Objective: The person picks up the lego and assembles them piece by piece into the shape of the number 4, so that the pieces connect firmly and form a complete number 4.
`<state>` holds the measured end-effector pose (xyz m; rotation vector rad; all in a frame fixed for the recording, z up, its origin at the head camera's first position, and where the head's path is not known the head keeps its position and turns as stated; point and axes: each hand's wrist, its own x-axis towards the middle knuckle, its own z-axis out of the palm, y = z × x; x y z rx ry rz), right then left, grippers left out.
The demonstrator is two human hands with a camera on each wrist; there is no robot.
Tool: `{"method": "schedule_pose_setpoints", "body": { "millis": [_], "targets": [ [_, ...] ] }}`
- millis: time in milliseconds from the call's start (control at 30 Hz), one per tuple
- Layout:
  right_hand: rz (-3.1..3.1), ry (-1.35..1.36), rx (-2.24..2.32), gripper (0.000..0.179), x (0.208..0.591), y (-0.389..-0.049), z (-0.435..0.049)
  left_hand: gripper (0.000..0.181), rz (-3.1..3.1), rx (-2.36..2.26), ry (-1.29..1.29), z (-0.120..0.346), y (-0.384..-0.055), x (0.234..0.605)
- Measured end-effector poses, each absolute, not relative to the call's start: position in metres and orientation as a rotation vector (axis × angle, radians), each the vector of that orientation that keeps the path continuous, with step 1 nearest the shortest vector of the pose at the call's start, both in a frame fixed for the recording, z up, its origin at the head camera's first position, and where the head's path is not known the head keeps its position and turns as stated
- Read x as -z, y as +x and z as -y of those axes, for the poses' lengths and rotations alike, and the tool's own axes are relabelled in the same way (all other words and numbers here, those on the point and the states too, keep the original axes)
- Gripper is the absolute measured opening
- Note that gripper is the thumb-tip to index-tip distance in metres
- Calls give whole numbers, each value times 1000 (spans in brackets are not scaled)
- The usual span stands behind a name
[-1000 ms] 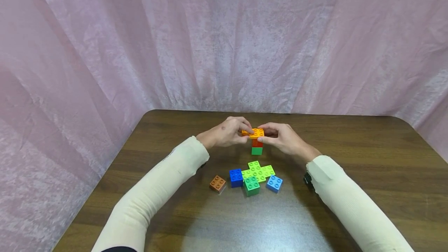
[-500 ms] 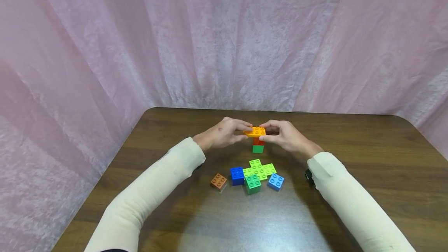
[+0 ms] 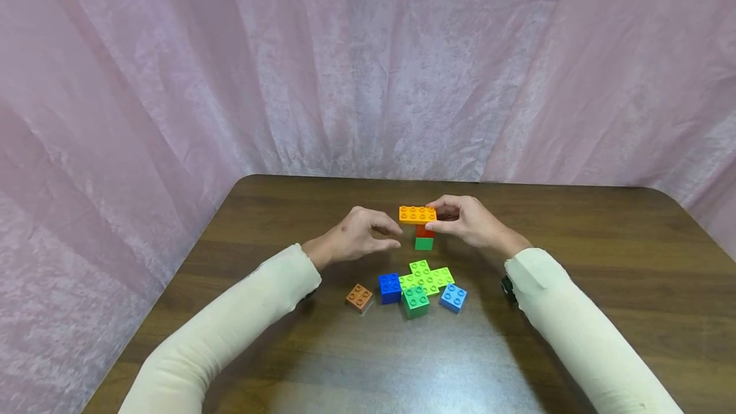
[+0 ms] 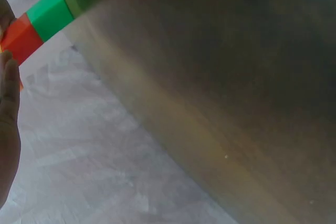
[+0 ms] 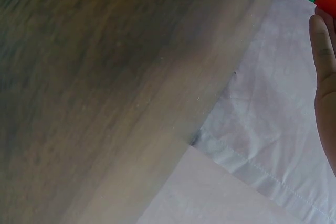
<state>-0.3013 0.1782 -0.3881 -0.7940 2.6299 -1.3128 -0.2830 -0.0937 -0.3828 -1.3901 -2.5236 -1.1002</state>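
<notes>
A small tower stands toward the back of the table: a green brick (image 3: 423, 244) at the bottom, a red brick (image 3: 423, 231) above it, and a long orange brick (image 3: 415, 214) across the top, jutting out to the left. Thumb and fingers of my right hand (image 3: 468, 222) pinch the right end of the orange brick. My left hand (image 3: 362, 235) is just left of the tower, apart from it, with fingers and thumb spread and nothing between them. The green brick (image 4: 50, 15) and red brick (image 4: 22, 39) also show in the left wrist view.
Nearer me lies a lime cross-shaped piece (image 3: 424, 278). Around it are a dark blue brick (image 3: 390, 289), a green brick (image 3: 416, 302) and a light blue brick (image 3: 453, 298). A brown brick (image 3: 359, 298) sits to the left. Pink curtain (image 3: 368, 82) hangs behind the table.
My left hand has let go of the orange brick's left end and drawn back to the left and toward me. The right hand keeps its hold on the right end.
</notes>
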Motion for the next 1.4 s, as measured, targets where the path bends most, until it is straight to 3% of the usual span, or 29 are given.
{"method": "schedule_pose_setpoints", "body": {
  "millis": [600,1100,1400],
  "targets": [
    [-2653,-830,1283,39,389,-304,-179,29,2912,1061,-1479,69,-276,389],
    [-2619,-798,1313,41,388,-306,-177,36,3081,736,-1594,54,-281,390],
    [-2639,-788,1290,43,388,-305,-178,28,3046,604,-1603,59,-284,391]
  ]
}}
